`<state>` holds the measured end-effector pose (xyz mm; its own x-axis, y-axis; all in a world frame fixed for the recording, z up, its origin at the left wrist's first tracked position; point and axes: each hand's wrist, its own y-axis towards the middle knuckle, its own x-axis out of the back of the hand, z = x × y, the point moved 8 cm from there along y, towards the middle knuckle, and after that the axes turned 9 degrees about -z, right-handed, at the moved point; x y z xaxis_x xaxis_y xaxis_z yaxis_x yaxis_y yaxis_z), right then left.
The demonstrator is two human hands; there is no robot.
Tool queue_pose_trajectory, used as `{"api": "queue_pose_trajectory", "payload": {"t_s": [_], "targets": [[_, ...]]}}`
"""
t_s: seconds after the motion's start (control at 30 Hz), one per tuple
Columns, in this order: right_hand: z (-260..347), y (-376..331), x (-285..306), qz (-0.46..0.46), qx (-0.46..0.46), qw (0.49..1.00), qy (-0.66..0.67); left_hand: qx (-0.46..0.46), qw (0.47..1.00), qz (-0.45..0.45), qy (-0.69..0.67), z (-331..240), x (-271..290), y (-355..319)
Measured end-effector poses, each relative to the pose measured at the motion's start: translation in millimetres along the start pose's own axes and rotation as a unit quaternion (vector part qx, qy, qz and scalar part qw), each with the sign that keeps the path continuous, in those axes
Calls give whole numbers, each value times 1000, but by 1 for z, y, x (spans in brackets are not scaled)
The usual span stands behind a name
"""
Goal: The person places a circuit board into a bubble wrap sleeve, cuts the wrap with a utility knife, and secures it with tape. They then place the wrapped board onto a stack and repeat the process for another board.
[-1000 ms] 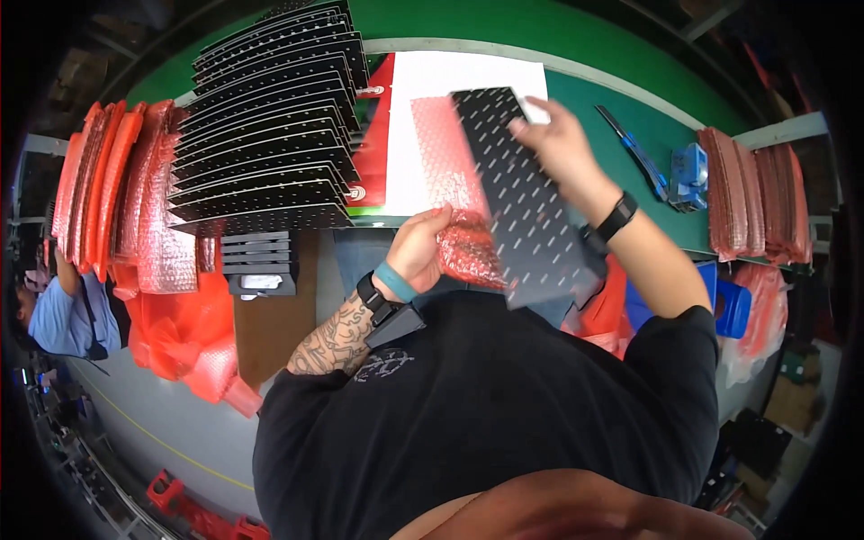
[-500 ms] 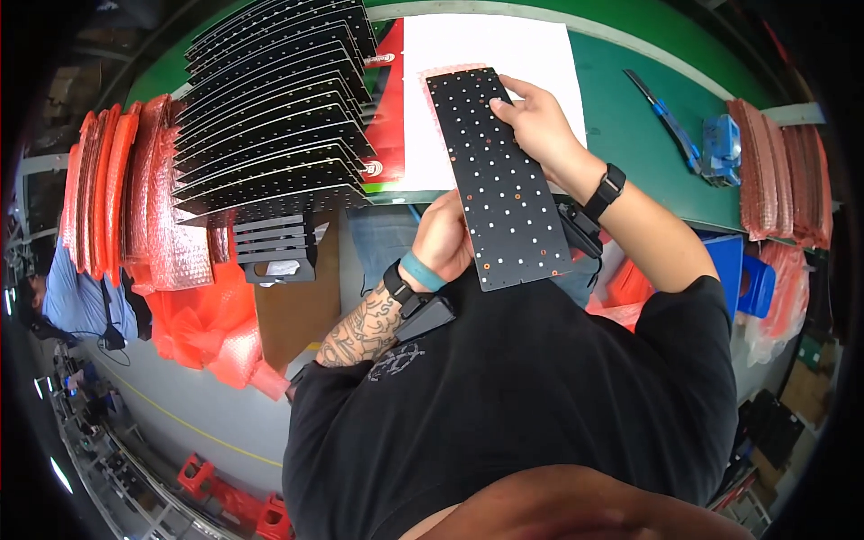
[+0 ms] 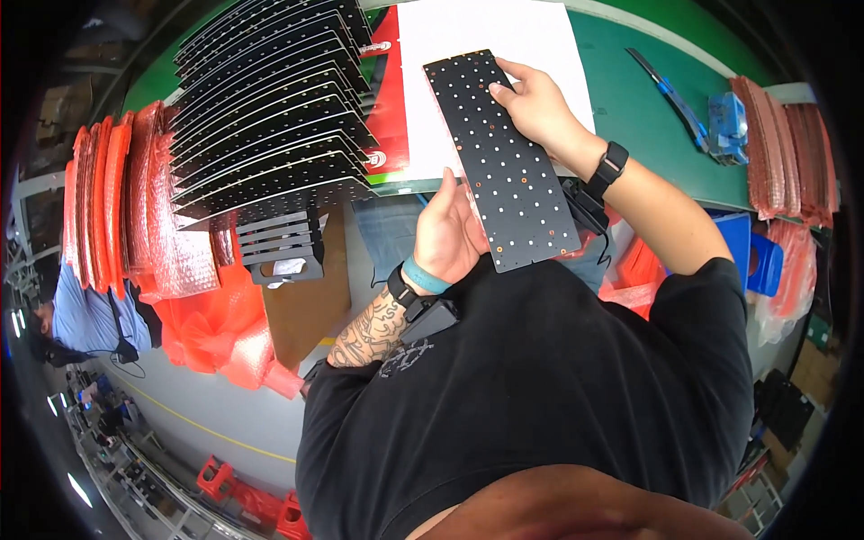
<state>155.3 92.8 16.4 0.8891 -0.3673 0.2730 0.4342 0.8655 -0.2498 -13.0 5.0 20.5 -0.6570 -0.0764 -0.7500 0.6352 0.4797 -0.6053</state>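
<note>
A long black circuit board (image 3: 508,162) dotted with small white squares and a few orange-ringed holes is held tilted over the table's near edge. My right hand (image 3: 531,103) grips its far right edge, thumb on the dotted face. By the near left edge, my left hand (image 3: 445,238) is open, its thumb raised away from the board. The left fingers are partly hidden behind the board. Pink translucent wrap (image 3: 579,243) peeks out from beneath it. Under the board's far end lies a white sheet (image 3: 486,27).
Several similar boards stand in a black slotted rack (image 3: 286,247) at left. Beside it are stacked pink bubble-wrap bags (image 3: 171,207). A blue-handled knife (image 3: 670,99) and a small blue box (image 3: 727,128) lie at right, near more pink bags (image 3: 765,148). Another person's blue sleeve (image 3: 85,301) shows far left.
My left thumb has lifted and spread away from the board's edge. The board has shifted slightly, and the pink bubble wrap that showed past its far end is no longer visible there.
</note>
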Motion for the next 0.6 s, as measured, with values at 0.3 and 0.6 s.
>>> {"api": "queue_pose_trajectory", "payload": {"t_s": [0.3, 0.6], "targets": [[42, 6, -2, -80, 301, 881, -357, -66, 982, 68, 164, 6, 22, 13], [97, 49, -31, 104, 451, 791, -400, -54, 979, 75, 184, 14, 27, 19]]}}
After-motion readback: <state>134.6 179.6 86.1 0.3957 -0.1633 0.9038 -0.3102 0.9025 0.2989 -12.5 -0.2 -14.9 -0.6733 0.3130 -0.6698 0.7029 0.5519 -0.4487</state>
